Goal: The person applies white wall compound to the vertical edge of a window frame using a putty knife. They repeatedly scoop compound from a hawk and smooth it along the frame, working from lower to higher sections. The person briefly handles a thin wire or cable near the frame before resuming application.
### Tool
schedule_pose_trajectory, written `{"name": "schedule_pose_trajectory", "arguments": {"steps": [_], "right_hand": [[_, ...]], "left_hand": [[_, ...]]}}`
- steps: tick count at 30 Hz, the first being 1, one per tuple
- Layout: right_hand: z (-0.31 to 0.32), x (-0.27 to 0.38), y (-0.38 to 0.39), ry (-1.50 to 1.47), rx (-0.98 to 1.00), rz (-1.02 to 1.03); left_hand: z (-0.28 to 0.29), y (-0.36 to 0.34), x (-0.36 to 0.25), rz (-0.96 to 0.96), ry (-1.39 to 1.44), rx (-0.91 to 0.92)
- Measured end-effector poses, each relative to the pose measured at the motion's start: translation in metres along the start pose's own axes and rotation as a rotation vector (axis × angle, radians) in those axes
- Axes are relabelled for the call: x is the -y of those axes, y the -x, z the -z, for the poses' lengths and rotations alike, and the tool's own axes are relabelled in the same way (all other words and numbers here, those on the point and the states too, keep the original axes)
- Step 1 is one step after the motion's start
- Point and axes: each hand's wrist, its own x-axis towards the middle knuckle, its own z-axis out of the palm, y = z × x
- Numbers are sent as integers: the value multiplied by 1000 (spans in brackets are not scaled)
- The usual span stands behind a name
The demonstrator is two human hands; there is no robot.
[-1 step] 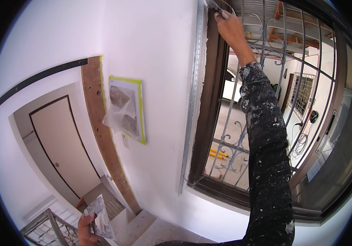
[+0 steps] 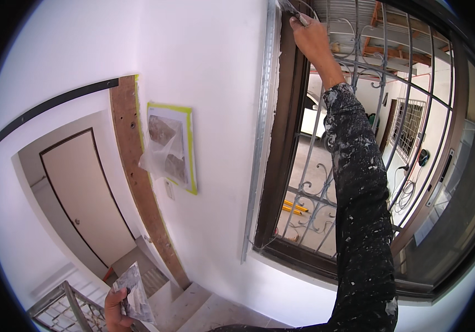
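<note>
My right hand (image 2: 310,36) is stretched high up to the top corner of a dark brown window frame (image 2: 284,144). It grips a small flat-bladed tool (image 2: 293,9) whose blade touches the corner. The sleeve is dark and spattered with white. A thin metal strip (image 2: 261,127) runs down the white wall along the frame's edge. My left hand (image 2: 115,310) hangs low at the bottom left and holds a flat board (image 2: 133,293) smeared with grey-white filler.
A curled metal grille (image 2: 326,199) fills the window opening. On the wall are a bare wooden strip (image 2: 138,177) and a plastic-covered panel (image 2: 171,146) edged with yellow-green tape. Below are a door (image 2: 85,199), stairs (image 2: 193,307) and a railing (image 2: 66,310).
</note>
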Motion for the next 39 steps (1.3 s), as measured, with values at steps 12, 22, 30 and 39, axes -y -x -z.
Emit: {"name": "schedule_pose_trajectory", "arguments": {"steps": [12,22,30,39], "right_hand": [[-8,6,11,166,111,-16],[-14,-10,92,179,117,38],[-10,-2,165,120,148,37],[-10,-4,233,65,150,99]], "left_hand": [[-10,-4,-2,-1,16,-39],[-25,-5,-2,17,19,-28],[-28,-8,1,65,-18,-15],[-22,-9,4,78,-42,6]]}}
